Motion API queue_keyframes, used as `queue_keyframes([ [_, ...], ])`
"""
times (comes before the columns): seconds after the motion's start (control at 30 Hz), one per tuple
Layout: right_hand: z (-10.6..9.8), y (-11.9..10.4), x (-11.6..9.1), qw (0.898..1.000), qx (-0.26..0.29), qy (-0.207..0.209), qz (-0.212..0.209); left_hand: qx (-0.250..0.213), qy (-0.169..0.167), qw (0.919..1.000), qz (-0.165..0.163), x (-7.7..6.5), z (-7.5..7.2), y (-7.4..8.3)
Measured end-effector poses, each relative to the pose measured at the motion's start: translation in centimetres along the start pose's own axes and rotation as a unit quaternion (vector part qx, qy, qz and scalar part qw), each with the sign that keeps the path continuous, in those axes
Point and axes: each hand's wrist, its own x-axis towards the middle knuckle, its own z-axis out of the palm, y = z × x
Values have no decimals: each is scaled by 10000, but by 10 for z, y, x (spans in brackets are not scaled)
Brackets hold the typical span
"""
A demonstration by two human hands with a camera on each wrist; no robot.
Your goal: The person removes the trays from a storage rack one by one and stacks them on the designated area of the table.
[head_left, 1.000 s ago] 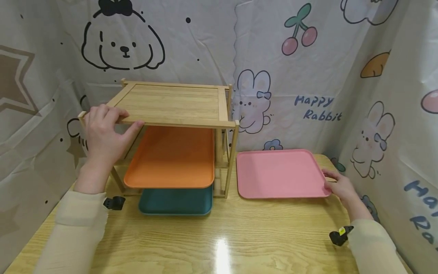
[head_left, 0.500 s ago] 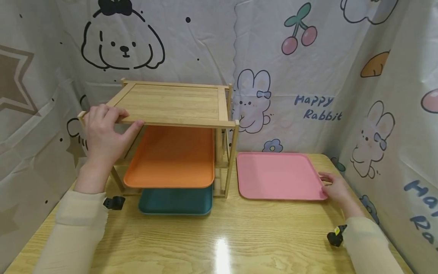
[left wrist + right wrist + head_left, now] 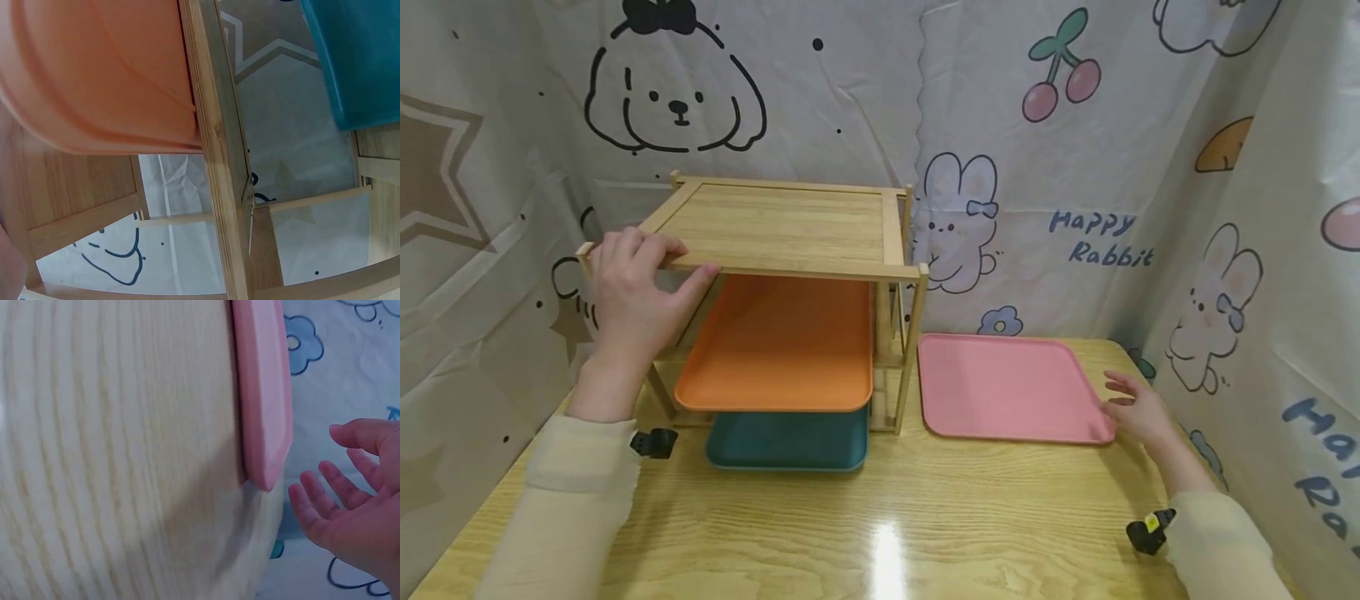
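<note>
My left hand grips the front left edge of the top board of a wooden rack, thumb below and fingers over it. Inside the rack, an orange tray lies on the middle shelf, its front jutting out. Beneath it a teal tray protrudes from the bottom level; the backs of both are hidden. To the right of the rack a pink tray lies flat on the table. My right hand is beside its right end, fingers spread; the right wrist view shows a gap between fingers and tray.
The wooden table runs to a rounded back right corner. Printed cloth hangs close behind the rack and along both sides. One rack post stands just left of the pink tray.
The pink tray's right end has swung left and toward me. My right hand has let go of it, its fingers opening away from the edge. My left hand keeps its grip on the rack.
</note>
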Motion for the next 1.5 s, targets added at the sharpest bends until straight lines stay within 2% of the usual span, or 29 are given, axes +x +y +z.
queue_keyframes([
  [0.3, 0, -35, -17, 9989, -126, 441, -97, -87, -40, 10000, -13, 0, 1, 0],
  [0.77, 6, -118, -50, 9942, 852, 615, -248, -156, 37, 9998, -101, 0, 1, -1],
  [0.93, 15, -142, -66, 9869, 1397, 531, -607, -184, 53, 9997, -120, 0, 1, -2],
  [1.1, 28, -163, -80, 9716, 2111, 377, -1004, -165, 13, 9998, -116, 0, 0, -3],
  [1.2, 37, -177, -89, 9674, 2253, 298, -1117, -182, 16, 9997, -148, 0, 1, -3],
  [1.33, 48, -192, -98, 9684, 2199, 143, -1169, -228, 63, 9996, -157, 1, 2, -2],
  [1.5, 68, -206, -104, 9629, 2431, -96, -1168, -246, 135, 9996, -73, 1, 2, -2],
])
